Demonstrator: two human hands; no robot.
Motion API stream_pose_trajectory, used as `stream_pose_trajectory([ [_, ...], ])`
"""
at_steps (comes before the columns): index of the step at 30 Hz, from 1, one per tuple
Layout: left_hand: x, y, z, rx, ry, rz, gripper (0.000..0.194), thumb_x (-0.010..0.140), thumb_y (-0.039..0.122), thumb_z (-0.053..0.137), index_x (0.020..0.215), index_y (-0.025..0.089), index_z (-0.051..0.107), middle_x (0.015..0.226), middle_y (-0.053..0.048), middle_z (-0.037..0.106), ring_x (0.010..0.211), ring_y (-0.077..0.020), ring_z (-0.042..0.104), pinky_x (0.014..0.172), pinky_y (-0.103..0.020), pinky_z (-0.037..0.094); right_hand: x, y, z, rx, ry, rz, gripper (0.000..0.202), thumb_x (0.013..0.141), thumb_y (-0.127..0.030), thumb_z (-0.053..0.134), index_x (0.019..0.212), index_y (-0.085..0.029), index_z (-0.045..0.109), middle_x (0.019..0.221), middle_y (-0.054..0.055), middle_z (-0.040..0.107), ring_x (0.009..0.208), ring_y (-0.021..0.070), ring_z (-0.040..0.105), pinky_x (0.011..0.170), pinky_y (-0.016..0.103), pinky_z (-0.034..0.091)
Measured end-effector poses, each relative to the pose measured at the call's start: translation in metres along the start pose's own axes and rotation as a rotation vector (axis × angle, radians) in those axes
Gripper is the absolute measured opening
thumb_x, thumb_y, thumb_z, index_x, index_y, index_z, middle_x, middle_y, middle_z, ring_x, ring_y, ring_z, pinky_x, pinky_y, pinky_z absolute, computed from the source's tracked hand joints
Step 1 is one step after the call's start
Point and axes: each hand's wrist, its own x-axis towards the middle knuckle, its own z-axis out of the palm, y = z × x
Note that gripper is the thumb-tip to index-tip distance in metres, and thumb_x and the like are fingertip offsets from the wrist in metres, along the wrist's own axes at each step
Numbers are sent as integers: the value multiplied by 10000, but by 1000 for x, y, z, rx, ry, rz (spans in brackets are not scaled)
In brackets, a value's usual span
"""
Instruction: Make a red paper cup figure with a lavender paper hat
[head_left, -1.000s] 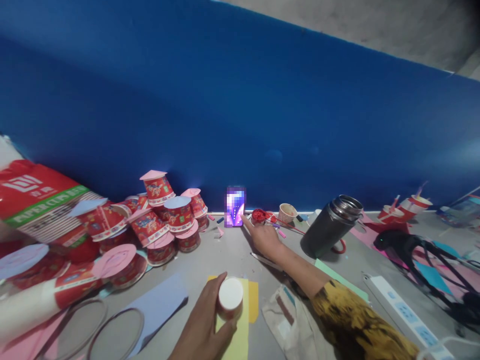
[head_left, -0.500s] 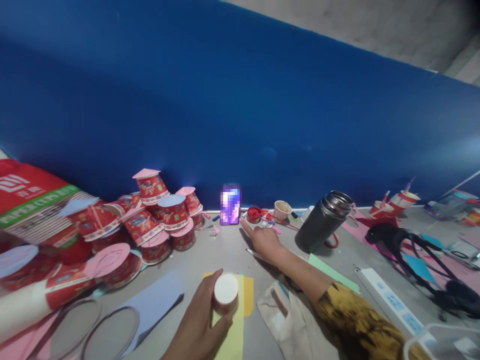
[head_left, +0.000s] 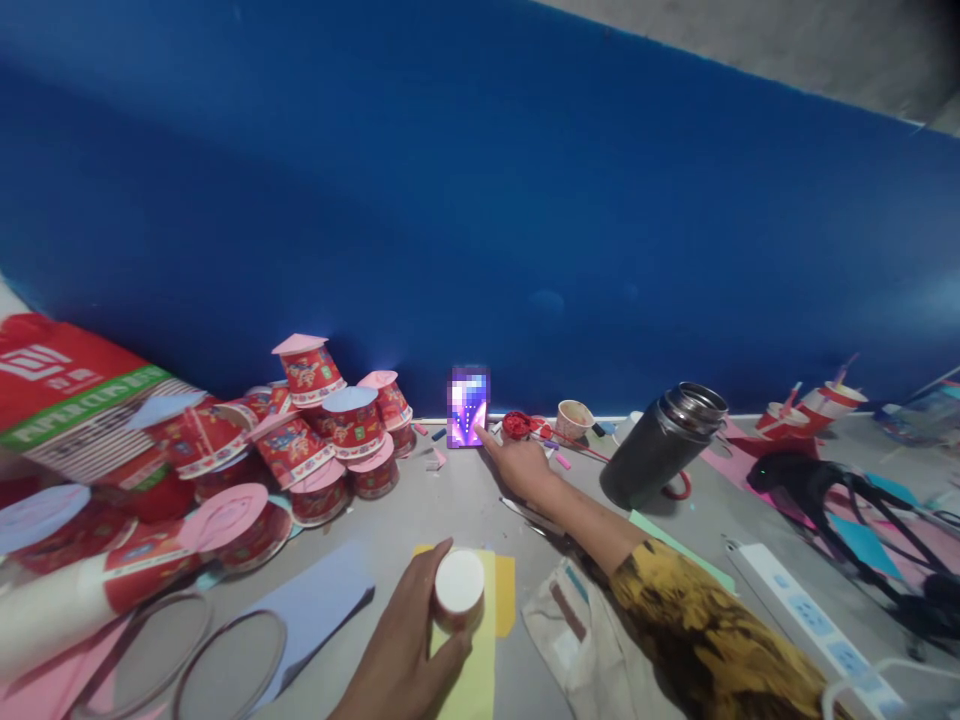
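Note:
A small round container with a white lid (head_left: 460,582) is held upright in my left hand (head_left: 411,632), thumb and fingers around its sides, above yellow paper (head_left: 480,675). My right hand (head_left: 517,463) reaches forward, its index finger stretched out to the lower right of a lit phone (head_left: 466,405) that leans upright against the blue wall. The other fingers of that hand are curled, with no object visible in them. Just behind the hand sits a red bundle (head_left: 516,425).
Decorated red paper cups (head_left: 352,425) are piled at left beside a red bag (head_left: 67,360). A dark open flask (head_left: 660,445), a power strip (head_left: 810,615) and black headgear (head_left: 825,485) stand or lie at right. Beige cloth (head_left: 585,640) lies near the right sleeve.
My right index finger has moved onto the phone's lower right part, and the phone's picture has changed. My left hand still holds the container. The view has shifted slightly.

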Motion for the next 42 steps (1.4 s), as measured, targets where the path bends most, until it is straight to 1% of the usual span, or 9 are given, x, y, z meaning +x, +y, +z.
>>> stream_pose_trajectory([
  [3,0,1,0,-14,16,-10,726,808,234,622,1506,163,435,1492,-202,550,1389,-369,538,1137,-557,466,-10,3,-3,4,-6,3,754,985,-83,396,1658,-284,122,1083,168,748,909,293,762,724,350,534],
  [6,0,2,0,-39,28,-18,720,802,241,637,1496,177,455,1467,-191,573,1343,-371,574,1099,-551,501,-39,7,-7,22,0,11,690,1018,-156,410,1650,-250,150,1057,154,760,928,296,755,741,347,522],
  [9,0,1,3,-71,40,-19,702,818,257,633,1494,198,456,1448,-175,582,1311,-367,591,1080,-558,511,-82,8,-10,144,-7,59,554,1030,-242,443,1577,-258,356,1125,134,769,919,288,755,742,336,502],
  [14,1,-1,6,-142,71,-12,692,811,269,655,1478,219,475,1400,-164,609,1239,-362,621,1034,-529,539,-147,-4,2,426,26,2,299,1030,-320,454,1246,-250,648,1117,88,780,992,258,735,762,307,453],
  [17,2,2,5,-151,75,-20,685,808,269,665,1467,216,483,1381,-164,620,1207,-362,632,1005,-515,549,-165,-19,20,537,64,-52,254,1034,-309,434,982,-234,671,943,46,774,879,213,721,724,290,412],
  [24,6,12,6,-124,109,-138,774,686,197,690,1436,177,502,1376,-162,613,1281,-368,585,1104,-525,462,-164,-37,51,621,174,-102,232,1039,-301,448,1010,-236,669,929,32,766,844,186,703,709,283,368],
  [27,9,17,7,-154,125,-156,718,657,188,698,1360,179,553,1256,-134,664,1189,-356,625,1059,-515,484,-162,-36,52,636,176,-89,219,1033,-290,464,997,-234,673,940,25,767,868,184,705,714,283,368],
  [33,10,25,4,-188,98,-143,421,701,183,685,1119,192,632,1037,-79,692,957,-298,653,882,-435,530,-163,-36,48,597,129,-98,191,1010,-302,507,953,-228,674,939,31,768,882,196,705,703,291,359],
  [42,9,36,2,-280,259,-273,472,691,300,763,1139,207,646,1005,-79,755,952,-307,691,865,-404,544,-162,-31,57,652,166,-144,204,1001,-285,500,956,-237,694,927,22,767,890,196,709,728,286,378],
])
